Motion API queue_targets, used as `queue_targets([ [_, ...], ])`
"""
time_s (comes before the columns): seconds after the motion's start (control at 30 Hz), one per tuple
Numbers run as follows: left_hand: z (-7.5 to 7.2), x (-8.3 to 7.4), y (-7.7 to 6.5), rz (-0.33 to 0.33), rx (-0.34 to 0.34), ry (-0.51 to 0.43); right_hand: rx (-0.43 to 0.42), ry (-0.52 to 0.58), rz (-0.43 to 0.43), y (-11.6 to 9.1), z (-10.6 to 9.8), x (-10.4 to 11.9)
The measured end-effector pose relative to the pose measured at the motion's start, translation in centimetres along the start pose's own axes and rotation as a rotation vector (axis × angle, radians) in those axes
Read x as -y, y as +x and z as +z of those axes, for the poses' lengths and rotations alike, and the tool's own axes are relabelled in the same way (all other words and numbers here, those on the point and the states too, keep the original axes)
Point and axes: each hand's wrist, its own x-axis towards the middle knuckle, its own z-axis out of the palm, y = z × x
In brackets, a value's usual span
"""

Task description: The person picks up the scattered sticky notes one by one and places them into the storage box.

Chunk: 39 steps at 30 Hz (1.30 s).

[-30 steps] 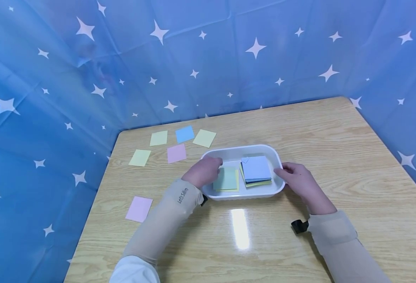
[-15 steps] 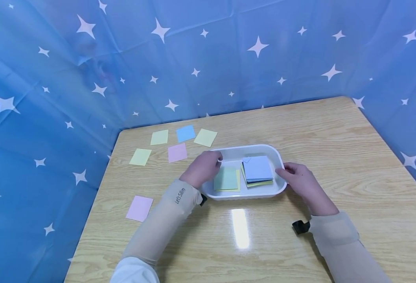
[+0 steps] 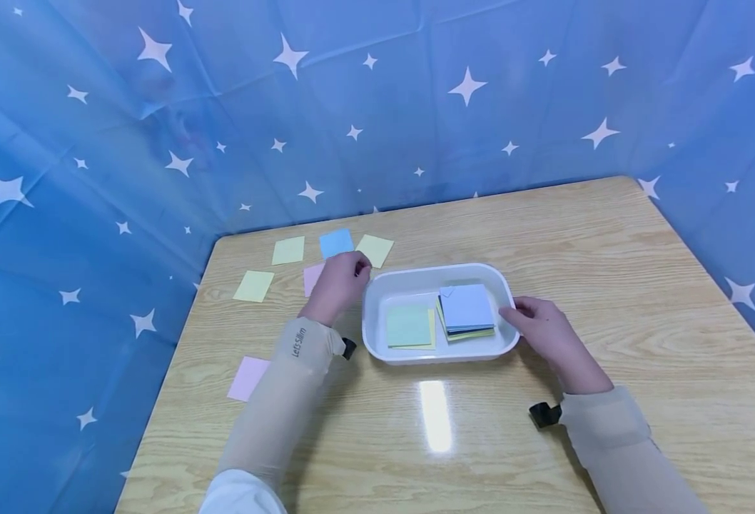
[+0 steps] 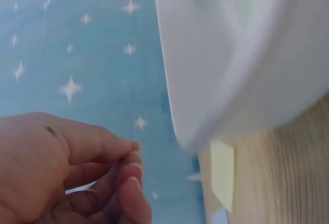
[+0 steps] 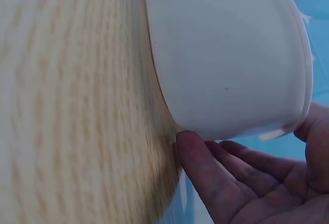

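Note:
A white plastic tray [image 3: 384,360] holds a green sticky note [image 3: 408,325] over a yellow one, and beside them a stack of sticky notes [image 3: 466,307] with a blue one on top. My left hand [image 3: 339,284] is just off the tray's left end, over a pink sticky note [image 3: 313,277] it partly covers. In the left wrist view its thumb and curled fingertips come together with nothing seen between them. At the tray's right end, my right hand [image 3: 540,321] grips the wall, thumb at the rim and fingers against the outside, as the right wrist view shows.
Behind my left hand lie a blue sticky note [image 3: 336,243] and pale yellow ones, such as the note [image 3: 375,250] near the tray's back left corner. Another pink note [image 3: 247,378] is partly under my left forearm. A starry blue curtain [image 3: 377,107] borders the wooden table [image 3: 609,271].
My left hand has left the inside of the tray and moved up and left to the loose sticky notes. My right hand stays on the tray, which has hardly moved.

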Motion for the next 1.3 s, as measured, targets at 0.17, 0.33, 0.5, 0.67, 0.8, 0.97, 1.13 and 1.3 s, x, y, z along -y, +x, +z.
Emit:
queue_targets([
  [0.17, -0.8, 1.8, 1.2, -0.067, -0.035, -0.077, -0.002, -0.012, 0.014, -0.1, -0.1, -0.1],
  [0.33, -0.9, 3.2, 2.6, -0.112, -0.035, -0.125, -0.023, -0.016, 0.001, -0.1, 0.0, -0.1],
  [0.5, -0.3, 4.5, 4.1, -0.128, -0.007, -0.131, -0.036, -0.007, -0.005, -0.1, 0.1, -0.2],
  [0.67, 0.5, 5.5, 5.5, -0.179, 0.033, -0.152, -0.034, 0.013, 0.006, -0.3, 0.4, -0.1],
  [0.8, 1.2, 6.1, 6.8, -0.21, 0.046, -0.176, -0.031, 0.006, 0.026, -0.3, 0.6, -0.1],
  [0.97, 1.6, 6.5, 8.3, -0.175, 0.075, -0.097, -0.031, 0.015, 0.024, -0.2, 0.8, -0.1],
  [1.13, 2.3, 6.6, 9.9, -0.184, 0.103, -0.014, -0.027, 0.018, 0.03, -0.1, 0.8, -0.2],
  [1.3, 3.1, 5.5, 10.8, -0.212, 0.127, 0.043, -0.041, 0.002, 0.037, -0.3, 0.3, -0.1],
])
